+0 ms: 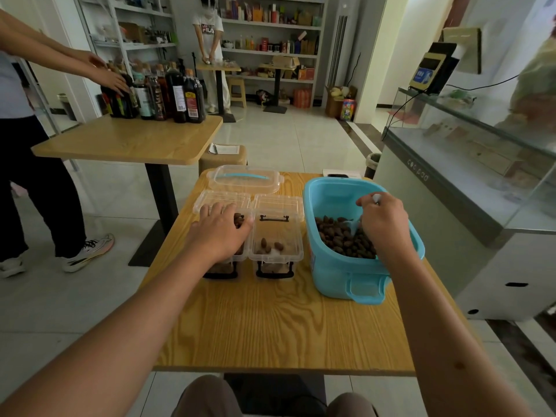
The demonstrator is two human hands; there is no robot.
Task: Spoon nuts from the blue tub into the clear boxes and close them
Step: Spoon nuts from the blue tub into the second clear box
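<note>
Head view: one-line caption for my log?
Right hand spoons nuts in blue tub; left hand rests on open clear box.

One head-worn view — looking forward and down, close over the table.

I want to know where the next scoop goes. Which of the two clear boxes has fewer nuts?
The right clear box, next to the blue tub: only a few nuts on its floor. The left box, under the left hand, holds more.

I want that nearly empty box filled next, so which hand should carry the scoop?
Right. The right hand already holds the spoon in the blue tub; the left hand rests on the other box.
</note>
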